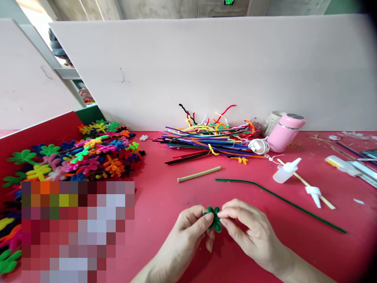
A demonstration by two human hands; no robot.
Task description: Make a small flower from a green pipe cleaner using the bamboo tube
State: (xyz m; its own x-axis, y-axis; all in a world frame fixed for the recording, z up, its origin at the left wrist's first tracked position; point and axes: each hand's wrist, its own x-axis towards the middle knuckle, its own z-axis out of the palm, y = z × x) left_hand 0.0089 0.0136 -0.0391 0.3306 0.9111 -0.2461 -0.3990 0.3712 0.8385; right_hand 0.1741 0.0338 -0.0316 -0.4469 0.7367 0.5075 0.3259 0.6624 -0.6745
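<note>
A dark green pipe-cleaner flower (217,225) with looped petals is held over the red tabletop. My left hand (191,227) pinches it between thumb and fingers from the left side. From the right, the thumb and fingertips of my right hand (250,228) close on one of its petals. Beyond my right hand lies a loose dark green pipe cleaner (282,194), slightly bent near its left end. A short tan stick (199,174) rests on the table ahead of my hands.
A heap of colourful pipe-cleaner flowers (85,157) fills the left. Straight pipe cleaners (203,139) lie in a bundle against the white partition (206,70). At right are a pink bottle (285,133), a coiled white cable (258,146), a small squeeze bottle (285,171) and a glue stick-like white tool (343,165).
</note>
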